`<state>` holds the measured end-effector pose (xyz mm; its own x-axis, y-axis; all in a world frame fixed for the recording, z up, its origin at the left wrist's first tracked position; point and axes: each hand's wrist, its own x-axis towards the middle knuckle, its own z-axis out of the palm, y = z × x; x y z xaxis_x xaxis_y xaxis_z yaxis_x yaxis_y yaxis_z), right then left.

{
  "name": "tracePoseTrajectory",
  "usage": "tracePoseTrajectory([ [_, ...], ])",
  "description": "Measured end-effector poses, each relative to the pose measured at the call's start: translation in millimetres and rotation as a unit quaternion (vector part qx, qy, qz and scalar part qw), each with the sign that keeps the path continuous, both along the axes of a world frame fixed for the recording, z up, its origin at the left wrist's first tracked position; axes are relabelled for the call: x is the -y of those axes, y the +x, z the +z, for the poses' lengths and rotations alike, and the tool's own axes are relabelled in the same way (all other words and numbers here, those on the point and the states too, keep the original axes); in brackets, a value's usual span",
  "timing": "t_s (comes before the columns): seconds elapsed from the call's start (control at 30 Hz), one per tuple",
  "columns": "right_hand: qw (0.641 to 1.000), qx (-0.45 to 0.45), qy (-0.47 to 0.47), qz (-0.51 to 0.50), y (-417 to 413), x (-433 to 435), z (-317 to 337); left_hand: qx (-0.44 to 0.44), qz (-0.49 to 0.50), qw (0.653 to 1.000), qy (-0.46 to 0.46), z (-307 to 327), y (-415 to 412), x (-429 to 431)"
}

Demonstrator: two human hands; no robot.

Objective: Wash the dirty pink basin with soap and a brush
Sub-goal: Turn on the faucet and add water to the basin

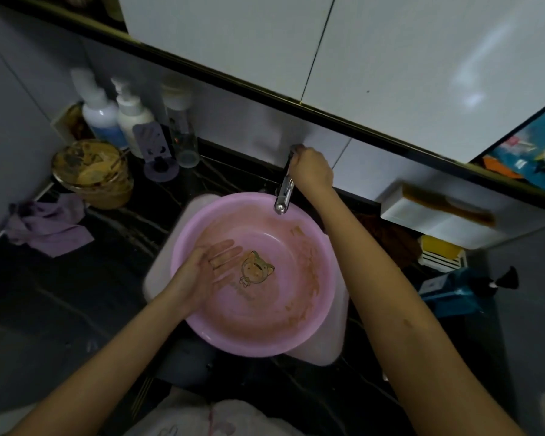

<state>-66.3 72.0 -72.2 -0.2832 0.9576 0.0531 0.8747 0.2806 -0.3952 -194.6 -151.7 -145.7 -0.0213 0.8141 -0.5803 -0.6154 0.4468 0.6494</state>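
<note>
The pink basin (pixel 296 328) sits in the white sink (pixel 331 350), smeared with brown dirt along its right inner wall, with a cartoon cat printed on its bottom. My left hand (pixel 206 272) lies flat inside the basin on its left side, fingers spread, holding nothing. My right hand (pixel 312 168) is closed around the handle at the back of the chrome tap (pixel 284 191), whose spout hangs over the basin's far rim. No water stream is visible. Two white pump bottles (pixel 129 116) stand at the back left. No brush is clearly identifiable.
A glass jar (pixel 92 174) of brown paste stands left of the sink, with a purple cloth (pixel 49 228) in front of it. A purple holder (pixel 156 152) sits by the bottles. A white wall shelf (pixel 438 215), a yellow sponge (pixel 441 250) and a blue object (pixel 453 291) are at the right.
</note>
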Motion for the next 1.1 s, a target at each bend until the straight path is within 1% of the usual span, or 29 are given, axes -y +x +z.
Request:
tracePoseTrajectory([
  [0.3, 0.998, 0.046, -0.039, -0.017, -4.5, -3.3, 6.1, 0.007, 0.0, 1.0, -0.004, 0.9, 7.9, 2.0],
  [0.43, 0.999, 0.021, 0.004, -0.045, -6.9, 5.9, -7.2, 0.012, -0.003, 1.0, -0.003, 2.7, 13.1, 2.0],
  [0.5, 0.998, 0.028, 0.021, -0.048, -5.4, 12.8, -12.0, 0.009, -0.008, 1.0, -0.002, 4.8, 15.4, 1.5],
  [0.57, 0.999, 0.041, 0.004, -0.03, -2.6, 18.9, -11.7, 0.009, -0.012, 1.0, -0.006, 6.4, 17.3, 1.9],
  [0.6, 0.999, 0.031, -0.028, -0.017, 1.3, 21.2, -10.7, 0.006, -0.013, 1.0, -0.009, 7.9, 19.2, 2.7],
  [0.63, 0.997, -0.005, -0.075, 0.002, 5.7, 24.7, -8.2, 0.0, -0.013, 1.0, -0.014, 8.2, 20.1, 3.4],
  [0.67, 0.99, -0.069, -0.119, 0.018, 13.1, 31.3, -4.5, -0.014, -0.017, 1.0, -0.019, 9.0, 21.9, 4.6],
  [0.7, 0.983, -0.129, -0.131, 0.03, 23.3, 40.7, -3.6, -0.037, -0.024, 0.999, -0.024, 9.6, 24.0, 6.4],
  [0.73, 0.98, -0.164, -0.109, 0.028, 34.2, 52.8, -5.3, -0.073, -0.034, 0.996, -0.025, 9.5, 25.3, 8.0],
  [0.77, 0.981, -0.179, -0.071, 0.005, 48.3, 68.0, -10.7, -0.124, -0.047, 0.991, -0.019, 8.1, 26.6, 10.5],
  [0.8, 0.983, -0.18, -0.025, -0.038, 65.2, 84.9, -20.4, -0.192, -0.063, 0.979, -0.004, 6.0, 26.7, 13.0],
  [0.83, 0.981, -0.168, 0.011, -0.094, 83.2, 103.7, -32.3, -0.278, -0.08, 0.957, 0.023, 3.0, 25.4, 15.8],
  [0.87, 0.977, -0.142, 0.037, -0.153, 101.2, 121.4, -44.6, -0.367, -0.093, 0.924, 0.056, -1.2, 21.9, 18.2],
  [0.9, 0.971, -0.102, 0.049, -0.209, 120.2, 141.2, -57.9, -0.454, -0.105, 0.881, 0.085, -6.7, 19.4, 21.6],
  [0.93, 0.965, -0.046, 0.054, -0.253, 135.3, 156.8, -72.1, -0.543, -0.11, 0.827, 0.094, -10.4, 15.1, 23.1],
  [0.97, 0.956, 0.015, 0.047, -0.29, 149.6, 172.8, -84.9, -0.622, -0.119, 0.769, 0.085, -15.4, 11.5, 24.0],
  [1.0, 0.945, 0.067, 0.035, -0.319, 161.9, 186.8, -95.7, -0.681, -0.136, 0.717, 0.055, -18.6, 9.0, 24.1],
  [1.03, 0.936, 0.099, 0.017, -0.337, 171.6, 197.2, -105.3, -0.715, -0.158, 0.681, 0.012, -20.3, 6.2, 24.5],
  [1.07, 0.929, 0.114, -0.005, -0.352, 180.1, 206.6, -111.4, -0.732, -0.178, 0.658, -0.022, -21.1, 5.8, 24.7],
  [1.1, 0.925, 0.12, -0.029, -0.359, 184.6, 211.8, -116.5, -0.739, -0.188, 0.646, -0.04, -21.9, 4.4, 25.1],
])
